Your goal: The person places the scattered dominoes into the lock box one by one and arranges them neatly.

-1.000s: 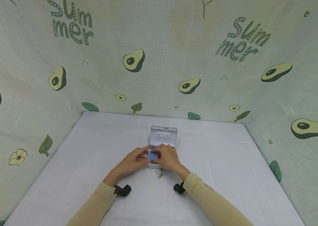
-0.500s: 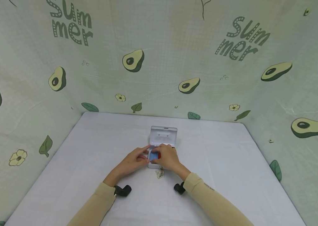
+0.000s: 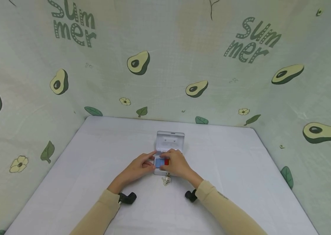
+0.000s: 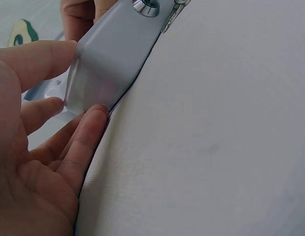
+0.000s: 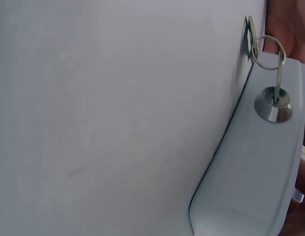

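A small white metal cash box (image 3: 161,172) stands with its lid (image 3: 170,141) raised toward the back. Blue blocks (image 3: 160,163) and a red block (image 3: 166,162) lie side by side inside. My left hand (image 3: 139,167) spans the box's left end; in the left wrist view its thumb and fingertips touch the end wall. My right hand (image 3: 177,164) reaches over the box from the right, thumb and fingers reaching across opposite sides of the blocks; I cannot tell whether it pinches one. A key (image 5: 279,73) sits in the front lock (image 5: 273,104), with a second key (image 5: 252,37) on its ring.
A white cloth (image 3: 236,173) covers the table. Patterned curtains (image 3: 165,58) with avocados and lettering stand behind and at both sides. Black wrist cameras (image 3: 128,198) jut out below the wrists.
My right hand has shifted slightly right, baring more of the blue and red blocks. My left hand and the box have kept their places.
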{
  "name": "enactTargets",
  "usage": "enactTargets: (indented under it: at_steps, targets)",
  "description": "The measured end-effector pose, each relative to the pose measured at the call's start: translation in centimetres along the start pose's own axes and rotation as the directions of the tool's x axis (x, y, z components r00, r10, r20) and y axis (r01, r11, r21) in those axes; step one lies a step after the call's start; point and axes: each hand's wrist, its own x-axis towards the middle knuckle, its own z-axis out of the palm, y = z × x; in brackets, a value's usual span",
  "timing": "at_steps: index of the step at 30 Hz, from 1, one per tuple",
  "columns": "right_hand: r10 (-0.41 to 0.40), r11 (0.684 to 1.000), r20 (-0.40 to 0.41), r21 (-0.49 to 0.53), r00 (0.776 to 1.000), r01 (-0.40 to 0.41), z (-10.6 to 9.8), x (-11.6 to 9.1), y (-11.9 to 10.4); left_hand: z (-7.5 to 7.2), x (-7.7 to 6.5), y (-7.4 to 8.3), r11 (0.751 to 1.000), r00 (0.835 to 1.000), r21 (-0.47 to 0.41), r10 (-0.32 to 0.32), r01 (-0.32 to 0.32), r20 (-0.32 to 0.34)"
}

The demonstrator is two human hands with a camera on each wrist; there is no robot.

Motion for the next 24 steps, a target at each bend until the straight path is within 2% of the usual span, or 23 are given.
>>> enactTargets:
  at_steps: [5, 11, 19, 24]
  targets:
    - [0.014, 0.998, 0.037, 0.06, 0.999, -0.017, -0.8, -0.4, 0.3, -0.1, 0.0, -0.1, 1.0, 1.0, 0.007, -0.01, 0.01, 0.001]
    - [0.02, 0.993, 0.014, 0.118, 1.0, -0.022, -2.1, -1.1, 0.9, -0.2, -0.2, 0.0, 0.999, 1.0, 0.023, -0.023, 0.023, -0.003]
    - [0.075, 0.991, -0.032, 0.117, 0.997, -0.07, -4.6, -2.9, 2.5, -0.4, -0.7, 0.2, 0.997, 0.998, 0.058, -0.055, 0.056, -0.017]
    - [0.089, 0.993, -0.071, 0.086, 0.993, -0.083, -6.8, -4.6, 3.9, -1.2, -1.2, 0.6, 0.991, 0.997, 0.122, -0.054, 0.06, -0.048]
